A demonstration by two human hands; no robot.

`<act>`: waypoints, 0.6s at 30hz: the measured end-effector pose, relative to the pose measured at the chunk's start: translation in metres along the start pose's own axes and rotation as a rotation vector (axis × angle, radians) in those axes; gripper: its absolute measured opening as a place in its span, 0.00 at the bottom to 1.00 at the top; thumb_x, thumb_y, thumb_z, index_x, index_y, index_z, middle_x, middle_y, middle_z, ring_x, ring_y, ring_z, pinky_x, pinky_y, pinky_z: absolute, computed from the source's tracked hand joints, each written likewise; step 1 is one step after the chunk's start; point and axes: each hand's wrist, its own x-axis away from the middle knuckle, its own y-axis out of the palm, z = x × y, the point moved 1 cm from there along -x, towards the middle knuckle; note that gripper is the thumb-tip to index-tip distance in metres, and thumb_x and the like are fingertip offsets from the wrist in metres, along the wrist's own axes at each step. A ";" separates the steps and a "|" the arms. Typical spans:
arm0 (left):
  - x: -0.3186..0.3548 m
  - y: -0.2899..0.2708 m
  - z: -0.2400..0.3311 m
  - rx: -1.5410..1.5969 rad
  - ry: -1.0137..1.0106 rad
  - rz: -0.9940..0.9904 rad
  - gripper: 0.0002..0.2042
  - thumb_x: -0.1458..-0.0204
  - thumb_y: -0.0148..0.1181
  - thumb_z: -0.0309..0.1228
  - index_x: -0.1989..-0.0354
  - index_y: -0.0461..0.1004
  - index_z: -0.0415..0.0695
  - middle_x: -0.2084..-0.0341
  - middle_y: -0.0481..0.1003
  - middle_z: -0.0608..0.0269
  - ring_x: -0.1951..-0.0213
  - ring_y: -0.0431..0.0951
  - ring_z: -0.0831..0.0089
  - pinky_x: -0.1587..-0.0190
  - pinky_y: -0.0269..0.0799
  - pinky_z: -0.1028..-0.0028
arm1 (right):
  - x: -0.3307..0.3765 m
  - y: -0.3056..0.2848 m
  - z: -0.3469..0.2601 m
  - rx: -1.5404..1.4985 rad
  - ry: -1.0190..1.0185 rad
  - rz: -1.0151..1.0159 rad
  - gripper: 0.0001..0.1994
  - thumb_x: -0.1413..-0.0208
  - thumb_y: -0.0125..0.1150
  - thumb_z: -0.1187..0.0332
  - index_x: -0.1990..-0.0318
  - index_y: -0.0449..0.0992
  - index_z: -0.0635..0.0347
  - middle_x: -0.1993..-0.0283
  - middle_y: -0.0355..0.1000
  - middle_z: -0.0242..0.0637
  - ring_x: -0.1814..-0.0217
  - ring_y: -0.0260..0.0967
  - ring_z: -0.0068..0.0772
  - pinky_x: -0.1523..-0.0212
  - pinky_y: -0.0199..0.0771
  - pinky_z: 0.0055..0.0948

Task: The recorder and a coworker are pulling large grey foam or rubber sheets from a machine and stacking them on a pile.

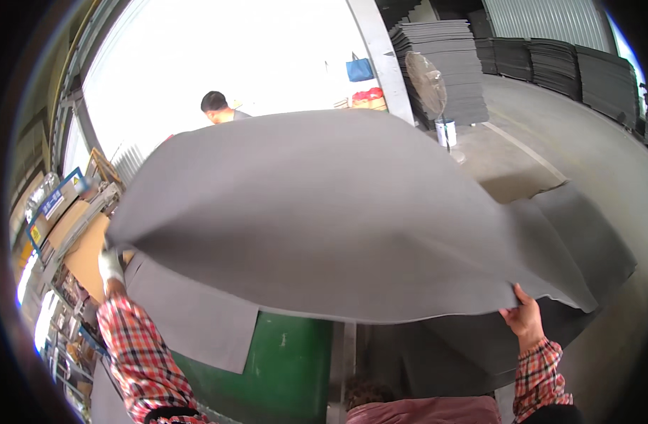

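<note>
I see remotely the large grey sheet (pixel 317 219), bulging above the green surface (pixel 285 353). The left hand (pixel 110 266) is closed on its left corner; the right hand (pixel 525 316) pinches its near edge, at right.

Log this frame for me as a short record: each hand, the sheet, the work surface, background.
Left hand: pale-gloved, holding the sheet's left end
Right hand: bare, gripping its near edge toward the right
Sheet: large, grey, bowed upward between the hands, slightly blurred
Work surface: green, partly covered by another grey piece
Background: a person, standing fan, stacked dark sheets, blue bag
</note>
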 end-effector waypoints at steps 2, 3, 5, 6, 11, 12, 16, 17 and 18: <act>0.040 -0.008 -0.087 -0.068 -0.129 0.124 0.32 0.56 0.54 0.50 0.51 0.63 0.34 0.78 0.71 0.59 0.79 0.68 0.70 0.77 0.67 0.70 | -0.011 0.028 0.029 0.045 -0.010 -0.010 0.12 0.46 0.52 0.63 0.59 0.67 0.61 0.65 0.70 0.34 0.66 0.70 0.31 0.62 0.72 0.31; 0.056 -0.020 -0.123 -0.080 -0.100 0.078 0.37 0.56 0.52 0.54 0.47 0.59 0.34 0.63 0.67 0.53 0.63 0.66 0.64 0.61 0.61 0.70 | -0.019 0.033 0.045 0.045 0.034 -0.062 0.13 0.47 0.54 0.65 0.57 0.66 0.62 0.61 0.69 0.36 0.60 0.69 0.34 0.59 0.70 0.34; 0.093 -0.038 -0.177 -0.070 -0.404 -0.092 0.44 0.57 0.47 0.61 0.43 0.54 0.32 0.45 0.59 0.46 0.44 0.60 0.60 0.44 0.53 0.71 | -0.021 0.062 0.077 0.152 0.015 -0.088 0.17 0.48 0.56 0.65 0.54 0.65 0.65 0.57 0.68 0.38 0.58 0.68 0.34 0.58 0.69 0.31; 0.125 -0.059 -0.214 0.030 -0.325 0.156 0.42 0.55 0.44 0.62 0.43 0.54 0.33 0.46 0.60 0.47 0.45 0.61 0.61 0.44 0.54 0.71 | -0.020 0.079 0.103 0.282 -0.055 -0.138 0.20 0.49 0.58 0.65 0.53 0.64 0.66 0.56 0.68 0.39 0.57 0.67 0.34 0.55 0.67 0.30; 0.309 -0.042 -0.229 0.671 -0.681 -0.016 0.34 0.54 0.46 0.61 0.50 0.65 0.42 0.55 0.67 0.60 0.54 0.65 0.73 0.48 0.58 0.69 | 0.009 0.153 0.183 0.927 -0.470 -0.528 0.22 0.51 0.59 0.61 0.54 0.67 0.70 0.54 0.67 0.40 0.52 0.63 0.34 0.48 0.59 0.29; 0.343 -0.034 -0.271 0.816 -0.478 -0.110 0.38 0.58 0.49 0.63 0.49 0.63 0.41 0.54 0.66 0.59 0.53 0.63 0.71 0.48 0.57 0.69 | 0.018 0.163 0.208 0.941 -0.499 -0.637 0.21 0.49 0.57 0.61 0.54 0.67 0.68 0.54 0.68 0.40 0.52 0.63 0.35 0.48 0.60 0.29; 0.470 0.040 -0.131 1.035 -0.905 -0.451 0.43 0.57 0.48 0.62 0.40 0.43 0.46 0.41 0.47 0.50 0.39 0.48 0.54 0.43 0.49 0.51 | 0.021 0.154 0.268 1.117 -0.625 -0.725 0.18 0.50 0.57 0.60 0.59 0.69 0.67 0.61 0.70 0.41 0.58 0.66 0.37 0.55 0.64 0.33; 0.494 0.046 -0.115 1.068 -0.954 -0.426 0.44 0.57 0.48 0.61 0.39 0.39 0.46 0.40 0.43 0.46 0.38 0.44 0.51 0.42 0.47 0.50 | 0.030 0.154 0.279 1.185 -0.670 -0.781 0.18 0.50 0.58 0.60 0.60 0.70 0.67 0.62 0.70 0.41 0.59 0.66 0.37 0.56 0.65 0.34; 0.512 0.046 -0.098 1.152 -0.959 -0.470 0.44 0.56 0.48 0.60 0.39 0.37 0.43 0.40 0.42 0.45 0.39 0.46 0.49 0.42 0.47 0.50 | 0.038 0.152 0.291 1.189 -0.646 -0.802 0.18 0.50 0.58 0.60 0.60 0.70 0.67 0.62 0.70 0.41 0.59 0.66 0.37 0.56 0.65 0.34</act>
